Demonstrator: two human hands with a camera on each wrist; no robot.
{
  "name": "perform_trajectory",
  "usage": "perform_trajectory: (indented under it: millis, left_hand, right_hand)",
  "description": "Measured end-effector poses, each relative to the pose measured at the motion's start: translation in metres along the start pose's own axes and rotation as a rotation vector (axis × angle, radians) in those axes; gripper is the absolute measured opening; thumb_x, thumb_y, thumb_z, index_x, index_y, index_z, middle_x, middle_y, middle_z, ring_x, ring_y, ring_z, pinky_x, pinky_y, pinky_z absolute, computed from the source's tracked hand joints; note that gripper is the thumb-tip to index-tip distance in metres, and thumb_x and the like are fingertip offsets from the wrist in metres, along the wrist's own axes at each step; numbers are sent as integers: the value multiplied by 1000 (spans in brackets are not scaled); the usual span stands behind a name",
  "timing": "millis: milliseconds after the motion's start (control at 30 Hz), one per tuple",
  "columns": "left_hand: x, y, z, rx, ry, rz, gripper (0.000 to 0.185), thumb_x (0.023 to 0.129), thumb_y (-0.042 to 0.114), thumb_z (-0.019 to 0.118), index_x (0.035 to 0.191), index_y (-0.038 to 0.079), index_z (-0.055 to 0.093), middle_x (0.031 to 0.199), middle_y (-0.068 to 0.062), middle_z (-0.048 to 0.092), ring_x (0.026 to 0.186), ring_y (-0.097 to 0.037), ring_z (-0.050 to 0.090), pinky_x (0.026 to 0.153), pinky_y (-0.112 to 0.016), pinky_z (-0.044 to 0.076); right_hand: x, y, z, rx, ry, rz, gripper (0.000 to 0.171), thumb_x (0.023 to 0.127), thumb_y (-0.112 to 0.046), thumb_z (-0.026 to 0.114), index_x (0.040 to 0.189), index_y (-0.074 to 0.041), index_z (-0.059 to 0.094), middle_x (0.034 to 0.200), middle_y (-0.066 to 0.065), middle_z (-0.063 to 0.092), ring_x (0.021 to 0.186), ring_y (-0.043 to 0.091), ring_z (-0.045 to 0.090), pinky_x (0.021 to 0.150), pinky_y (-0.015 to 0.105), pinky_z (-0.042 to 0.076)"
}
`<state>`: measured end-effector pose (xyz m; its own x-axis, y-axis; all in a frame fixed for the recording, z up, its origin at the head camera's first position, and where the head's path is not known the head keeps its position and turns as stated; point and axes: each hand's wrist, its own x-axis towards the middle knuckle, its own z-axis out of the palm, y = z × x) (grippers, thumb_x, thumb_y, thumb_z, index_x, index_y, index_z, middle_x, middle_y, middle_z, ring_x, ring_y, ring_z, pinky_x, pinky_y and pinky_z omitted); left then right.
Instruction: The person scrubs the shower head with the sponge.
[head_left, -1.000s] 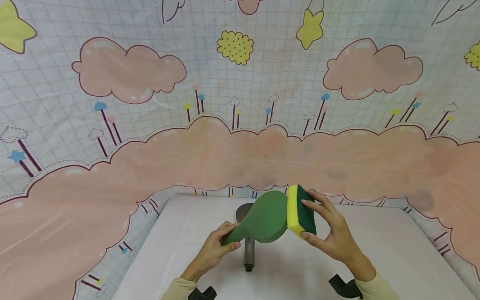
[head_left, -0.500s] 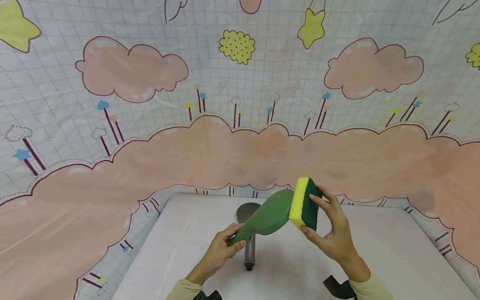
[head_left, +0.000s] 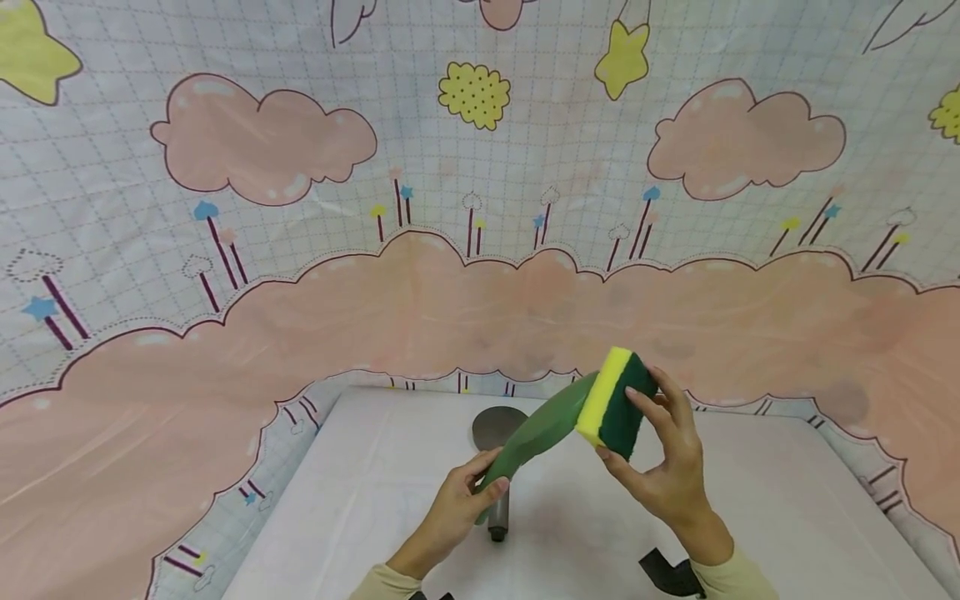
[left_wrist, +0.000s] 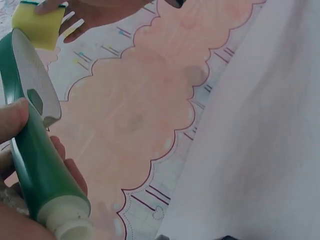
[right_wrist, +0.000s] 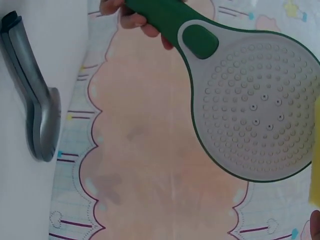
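Lower middle of head view: your left hand (head_left: 459, 505) grips green showerhead (head_left: 547, 428); right hand (head_left: 672, 471) pinches scouring sponge (head_left: 618, 406). Brace showerhead firmly; press sponge flat, not corner-first.

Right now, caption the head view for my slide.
Left hand grips green shower head, right hand holds sponge at its edge; a gray shower head lies on the table.

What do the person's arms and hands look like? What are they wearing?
The left hand and right hand are bare, with no gloves. The left sleeve and right sleeve are plain pale cream. A bent black piece sits by the right wrist; only the edge of another black piece shows by the left.
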<state>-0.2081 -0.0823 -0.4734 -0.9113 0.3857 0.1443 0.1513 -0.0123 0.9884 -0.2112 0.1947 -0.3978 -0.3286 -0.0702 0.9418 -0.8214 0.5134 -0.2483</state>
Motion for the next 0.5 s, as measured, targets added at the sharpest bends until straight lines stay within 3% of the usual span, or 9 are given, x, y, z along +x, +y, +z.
perform_trajectory:
  millis: [300,500]
  left_hand:
    - [-2,14,16,-69,65,-34,53,98,26,60,144,3,47,136,-18,54,116,-16,51,95,-25,45]
    - [-1,21,25,-172,52,-98,57,98,30,59,147,4,43,124,-10,61,110,-15,54,93,-31,44]
  right_hand:
    - [3,-7,11,-76,24,-89,69,86,-57,67,119,3,61,134,39,43,128,30,42,102,20,34]
    - [2,-9,18,-90,29,-131,66,86,-56,67,118,1,63,133,38,45,126,34,43,102,21,33]
